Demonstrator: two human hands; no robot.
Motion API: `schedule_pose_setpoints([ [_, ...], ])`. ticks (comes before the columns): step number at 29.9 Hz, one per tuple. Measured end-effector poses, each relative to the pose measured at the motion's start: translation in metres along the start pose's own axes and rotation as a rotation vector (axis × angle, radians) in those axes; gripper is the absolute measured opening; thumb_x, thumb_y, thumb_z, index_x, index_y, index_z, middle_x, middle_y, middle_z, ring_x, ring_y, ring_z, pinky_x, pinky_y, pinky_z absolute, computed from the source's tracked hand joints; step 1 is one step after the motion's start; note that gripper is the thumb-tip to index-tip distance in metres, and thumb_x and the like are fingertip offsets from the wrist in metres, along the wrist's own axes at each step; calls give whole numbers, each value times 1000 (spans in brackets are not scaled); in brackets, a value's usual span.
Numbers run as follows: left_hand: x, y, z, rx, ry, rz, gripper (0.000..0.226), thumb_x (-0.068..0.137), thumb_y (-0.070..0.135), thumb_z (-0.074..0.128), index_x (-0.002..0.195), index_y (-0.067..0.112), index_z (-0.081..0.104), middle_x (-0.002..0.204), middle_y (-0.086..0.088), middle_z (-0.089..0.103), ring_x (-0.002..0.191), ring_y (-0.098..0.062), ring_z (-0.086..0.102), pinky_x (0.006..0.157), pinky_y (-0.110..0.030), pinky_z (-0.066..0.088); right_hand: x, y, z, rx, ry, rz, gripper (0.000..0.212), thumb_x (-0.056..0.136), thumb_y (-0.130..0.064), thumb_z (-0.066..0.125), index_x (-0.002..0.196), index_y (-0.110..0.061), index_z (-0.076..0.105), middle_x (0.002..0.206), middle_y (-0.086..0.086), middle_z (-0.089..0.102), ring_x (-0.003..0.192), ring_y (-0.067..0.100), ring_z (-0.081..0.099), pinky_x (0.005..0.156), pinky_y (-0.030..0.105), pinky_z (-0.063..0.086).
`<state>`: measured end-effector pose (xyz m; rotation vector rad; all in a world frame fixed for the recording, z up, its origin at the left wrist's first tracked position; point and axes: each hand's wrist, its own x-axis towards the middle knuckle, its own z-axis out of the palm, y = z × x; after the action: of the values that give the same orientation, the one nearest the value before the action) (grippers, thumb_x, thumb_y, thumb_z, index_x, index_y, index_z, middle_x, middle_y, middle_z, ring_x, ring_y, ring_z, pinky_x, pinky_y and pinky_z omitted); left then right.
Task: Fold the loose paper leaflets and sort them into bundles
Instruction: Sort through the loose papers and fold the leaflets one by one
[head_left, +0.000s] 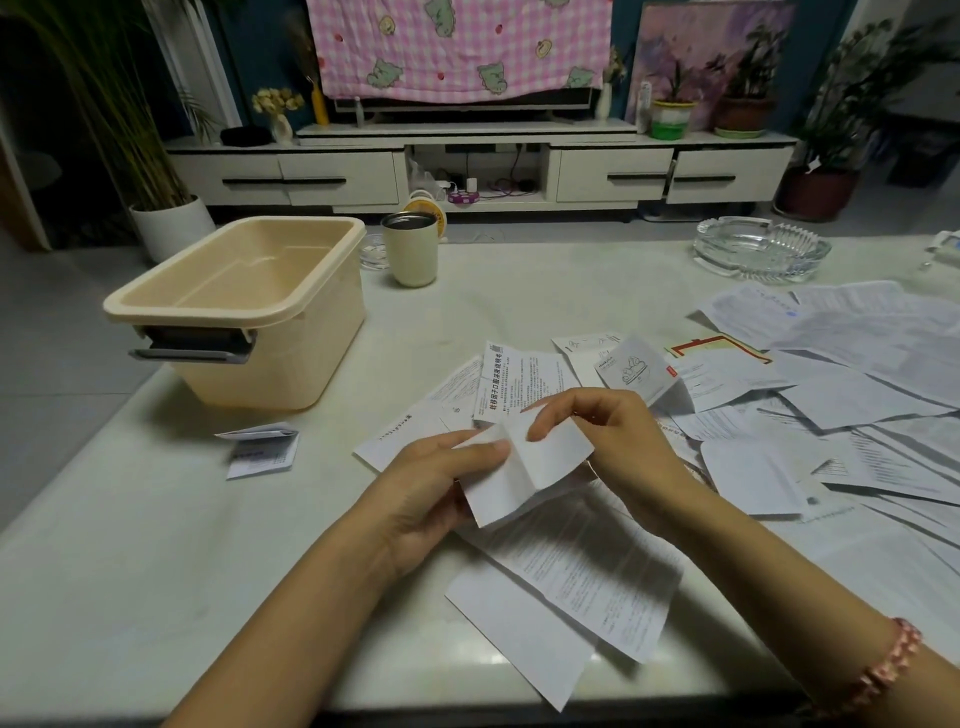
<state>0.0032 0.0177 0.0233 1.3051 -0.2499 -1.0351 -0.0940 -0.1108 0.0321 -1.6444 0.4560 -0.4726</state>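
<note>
A pale, glossy table (156, 545) fills the lower view, and both hands meet above its middle. The left hand (441, 483) grips the left side of a small white leaflet (545, 467), thumb laid across the top of the paper and the other fingers curled beneath. The right hand (608, 436) pinches the leaflet's upper edge between forefinger and thumb. The leaflet shows a crease and is held bent, just above a large printed sheet (571, 587) that lies flat near the table's front edge. A pink bead bracelet (888, 660) circles the right wrist. More loose leaflets (857, 395) spread in an overlapping heap across the right side of the table, some reaching under the hands. To the left, well apart from the heap, 1 folded leaflet (262, 449) lies by itself, near a beige plastic bin (249, 312) with a grey handle, its inside bare. Behind the bin stands a cream cup (410, 249), and at the far right a glass ashtray (758, 247). Beyond the table a low white cabinet (467, 171) with dark drawer handles runs along a blue wall, and a pink checked cloth (457, 47) hangs over the screen on top of it. A tall plant in a white pot (171, 223) stands on the floor at left, and more potted plants (672, 117) sit at the cabinet's right end.
</note>
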Motion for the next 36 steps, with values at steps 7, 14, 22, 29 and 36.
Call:
schedule_pose_setpoints([
  [7,2,-2,-2,109,182,135,17,84,5,65,100,10,68,90,-5,73,74,-15,67,64,-26,55,5,4,-3,80,8,181,13,90,-24,57,103,-21,62,95,1,63,86,17,61,74,34,49],
  [14,4,-7,-2,278,226,210,14,82,9,68,96,11,68,95,-8,72,84,-24,68,69,-31,54,0,6,3,-62,-63,161,29,72,-1,75,94,-11,58,90,15,68,68,18,66,52,22,52],
  [22,2,-2,-6,325,159,195,6,85,8,65,89,5,69,78,-6,69,69,-14,65,54,-22,54,4,14,-2,-247,126,21,36,79,-10,70,108,-22,53,98,5,61,75,13,57,66,26,52],
  [29,0,-3,2,168,151,324,16,82,8,67,96,2,67,75,-5,72,64,-10,68,56,-18,53,-4,13,6,-627,74,-399,46,80,-45,55,118,-19,59,113,-12,54,106,1,47,89,5,31],
  [36,3,-5,3,185,163,399,14,83,18,66,90,6,67,79,-4,68,71,-11,64,62,-19,53,-4,12,9,-426,-25,-248,6,86,-19,64,91,-22,63,78,-13,62,70,0,57,64,18,45],
])
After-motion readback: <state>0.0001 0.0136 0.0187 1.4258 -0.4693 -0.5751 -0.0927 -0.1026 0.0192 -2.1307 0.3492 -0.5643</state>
